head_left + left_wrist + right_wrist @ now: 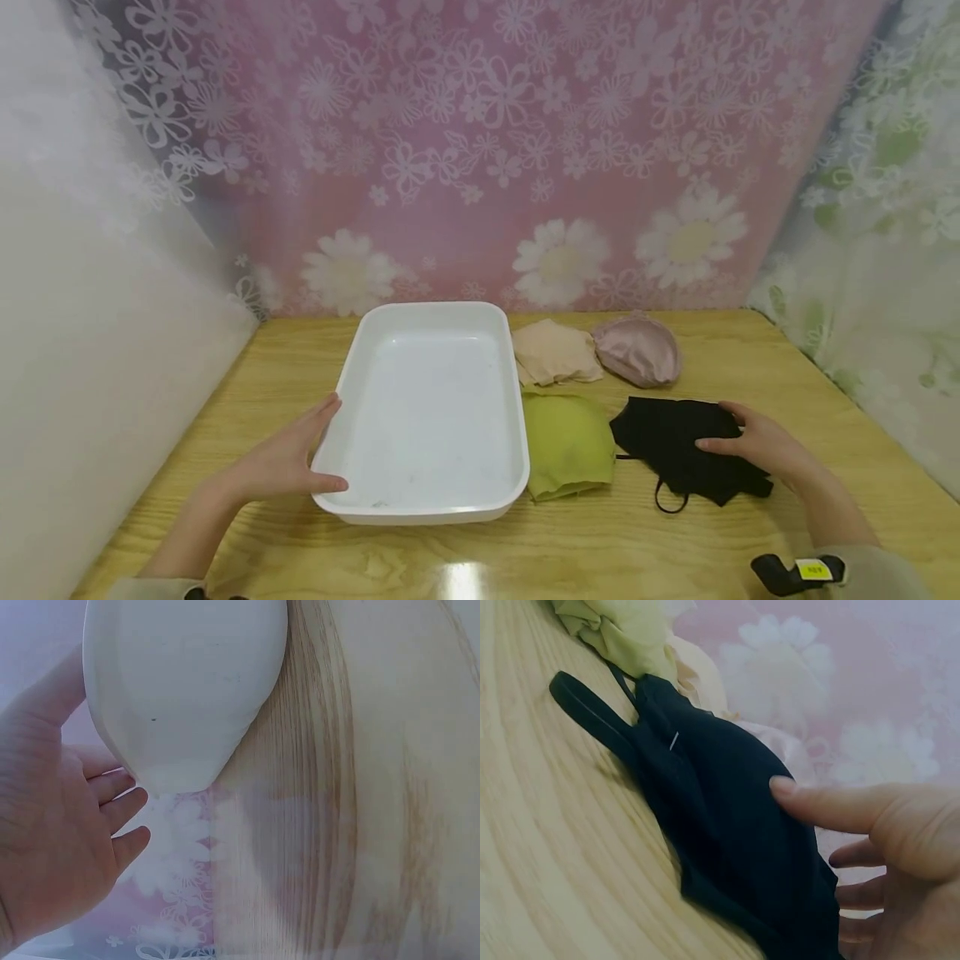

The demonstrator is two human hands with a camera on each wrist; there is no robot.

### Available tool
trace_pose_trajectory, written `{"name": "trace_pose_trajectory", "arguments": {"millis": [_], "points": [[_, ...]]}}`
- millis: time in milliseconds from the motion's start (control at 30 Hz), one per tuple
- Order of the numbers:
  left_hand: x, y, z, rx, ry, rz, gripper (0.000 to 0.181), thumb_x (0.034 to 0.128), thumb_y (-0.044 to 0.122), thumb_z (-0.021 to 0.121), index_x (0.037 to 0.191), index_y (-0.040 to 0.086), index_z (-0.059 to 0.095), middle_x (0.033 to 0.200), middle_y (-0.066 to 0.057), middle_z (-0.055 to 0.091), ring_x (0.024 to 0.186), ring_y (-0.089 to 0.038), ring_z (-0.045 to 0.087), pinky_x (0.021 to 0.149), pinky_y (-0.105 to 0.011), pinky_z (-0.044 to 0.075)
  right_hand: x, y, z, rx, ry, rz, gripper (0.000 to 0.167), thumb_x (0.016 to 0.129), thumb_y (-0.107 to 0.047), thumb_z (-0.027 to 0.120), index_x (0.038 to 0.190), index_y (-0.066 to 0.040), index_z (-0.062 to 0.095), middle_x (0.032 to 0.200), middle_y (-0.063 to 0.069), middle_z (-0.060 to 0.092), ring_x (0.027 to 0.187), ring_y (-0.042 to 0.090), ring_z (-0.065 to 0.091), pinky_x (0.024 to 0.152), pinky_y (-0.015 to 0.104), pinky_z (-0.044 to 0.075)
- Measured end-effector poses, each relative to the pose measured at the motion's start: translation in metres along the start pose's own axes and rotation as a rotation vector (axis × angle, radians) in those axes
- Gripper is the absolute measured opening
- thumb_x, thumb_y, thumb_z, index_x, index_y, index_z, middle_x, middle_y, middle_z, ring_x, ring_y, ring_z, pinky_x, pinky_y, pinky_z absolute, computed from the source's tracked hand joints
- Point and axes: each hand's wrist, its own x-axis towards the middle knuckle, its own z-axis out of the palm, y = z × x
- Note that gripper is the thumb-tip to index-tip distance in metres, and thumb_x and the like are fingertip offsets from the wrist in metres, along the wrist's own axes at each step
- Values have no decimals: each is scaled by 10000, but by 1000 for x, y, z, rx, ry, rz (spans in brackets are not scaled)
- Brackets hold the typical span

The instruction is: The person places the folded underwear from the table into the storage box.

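Note:
A white rectangular tray [427,417] with nothing in it stands left of the middle on the wooden table. At its left side is my left hand [281,458], thumb and fingers spread along the rim; the left wrist view shows the palm [60,840] beside the tray [180,690]. A black strapped garment [667,442] lies on the right. My right hand [765,446] rests at its right part, fingers extended. In the right wrist view the thumb of that hand [907,847] touches the black cloth [727,802], other fingers partly behind it.
Against the tray's right side lie a yellow-green garment [567,446] and, behind it, a beige one [557,352]. A mauve satin garment [640,350] is at the back right. A flowered pink curtain [465,167] hangs behind the table [375,558], with a pale wall [97,292] at left.

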Motion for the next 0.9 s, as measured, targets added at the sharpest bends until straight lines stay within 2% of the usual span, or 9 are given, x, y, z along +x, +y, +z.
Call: {"name": "trace_pose_trajectory", "arguments": {"millis": [167, 333, 467, 767, 900], "points": [[1, 2, -2, 25, 4, 0, 1060, 719, 471, 750, 1430, -90, 199, 1497, -253, 148, 1336, -449, 175, 1019, -607, 237, 4, -4, 0, -15, -1, 28, 1000, 812, -436, 678, 1386, 179, 136, 1314, 498, 169, 1165, 627, 226, 894, 665, 312], [0, 3, -1, 53, 11, 12, 1024, 721, 478, 744, 1415, -90, 249, 1489, -253, 180, 1330, -445, 203, 1009, -604, 260, 4, -4, 1, -70, 13, 31, 996, 780, -431, 712, 1347, 212, 203, 1283, 504, 220, 1136, 626, 276, 875, 647, 350], [0, 1, -1, 67, 17, 16, 996, 724, 480, 742, 1414, -68, 277, 1488, -242, 195, 1326, -439, 223, 997, -604, 281, 3, -5, 2, -61, 19, 22, 976, 765, -390, 737, 1331, 219, 226, 1274, 502, 236, 1121, 624, 302, 863, 633, 371], [0, 0, -2, 95, 22, 18, 961, 728, 493, 733, 1409, -42, 317, 1486, -235, 210, 1314, -449, 245, 968, -622, 303, 0, -3, 1, -14, 45, 6, 827, 812, -289, 710, 1321, 205, 286, 1282, 466, 285, 1082, 585, 402, 804, 557, 456], [0, 1, -2, 118, 26, 27, 944, 728, 491, 733, 1401, -41, 336, 1480, -240, 225, 1302, -458, 264, 951, -632, 315, -2, 1, 3, -11, 94, -6, 743, 835, -252, 686, 1307, 197, 330, 1266, 471, 304, 1082, 590, 397, 815, 572, 441]]}}
